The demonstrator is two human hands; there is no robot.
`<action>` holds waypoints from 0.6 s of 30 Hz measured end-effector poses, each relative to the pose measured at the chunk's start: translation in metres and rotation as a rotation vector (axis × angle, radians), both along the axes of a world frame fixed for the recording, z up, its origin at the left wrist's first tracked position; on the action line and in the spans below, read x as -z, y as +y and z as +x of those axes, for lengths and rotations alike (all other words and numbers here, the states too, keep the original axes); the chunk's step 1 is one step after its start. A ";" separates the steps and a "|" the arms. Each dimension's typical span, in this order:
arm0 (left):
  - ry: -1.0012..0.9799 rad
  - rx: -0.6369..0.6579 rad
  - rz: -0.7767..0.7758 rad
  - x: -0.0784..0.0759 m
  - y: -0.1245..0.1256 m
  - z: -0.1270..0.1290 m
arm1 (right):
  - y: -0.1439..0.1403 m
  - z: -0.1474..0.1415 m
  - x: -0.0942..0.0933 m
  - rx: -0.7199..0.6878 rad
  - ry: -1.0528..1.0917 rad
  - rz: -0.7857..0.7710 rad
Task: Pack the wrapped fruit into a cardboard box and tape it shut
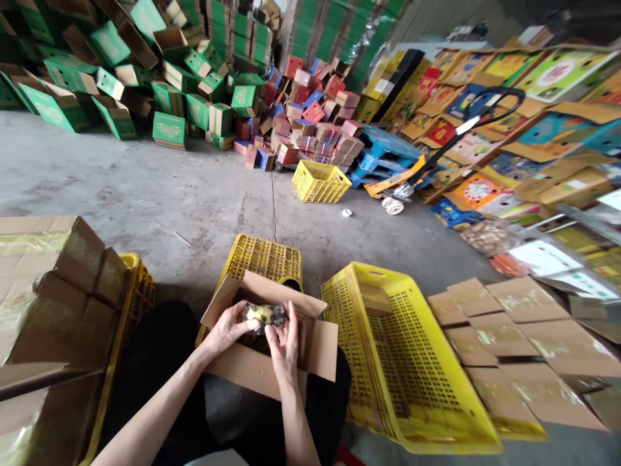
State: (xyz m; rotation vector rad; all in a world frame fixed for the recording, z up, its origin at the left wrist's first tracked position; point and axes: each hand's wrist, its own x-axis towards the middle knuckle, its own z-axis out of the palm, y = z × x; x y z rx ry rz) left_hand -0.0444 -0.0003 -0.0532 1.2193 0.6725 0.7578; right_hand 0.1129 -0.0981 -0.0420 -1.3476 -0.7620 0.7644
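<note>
While both hands grip wrapped yellow fruit (264,315) over open box (272,349), left hand (226,330) steadies end, right hand (284,343) pinches wrap; best keep it level, fingers gentle.

Even daylight fills the place where I sit, soft and a little flat, with no harsh beam. The concrete floor (145,175) looks pale grey and brightest in the middle distance. My lap is a dark patch with little detail. Under the tilted yellow crate (407,362) lies a soft shadow. Tape on the flattened cardboard (514,336) gives off a dull sheen. The wide lens bends and stretches everything near the edges, and the far stacked boxes (145,77) look slightly smeared.
</note>
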 end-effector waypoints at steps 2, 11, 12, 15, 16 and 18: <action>-0.008 0.004 -0.003 0.000 0.000 0.001 | 0.000 0.000 -0.004 -0.079 0.040 -0.023; -0.125 0.046 0.034 -0.002 -0.005 0.006 | 0.001 0.006 -0.007 0.047 0.047 -0.100; -0.115 0.057 0.052 -0.002 -0.005 0.006 | 0.001 0.007 -0.007 0.060 0.042 -0.106; -0.109 0.077 0.021 0.003 -0.004 0.006 | 0.002 0.007 -0.008 0.068 0.041 -0.111; -0.116 0.074 -0.004 0.005 -0.003 0.006 | 0.002 0.006 -0.009 0.062 0.045 -0.113; -0.129 0.053 -0.035 0.010 -0.002 0.007 | 0.003 0.006 -0.009 0.043 0.063 -0.127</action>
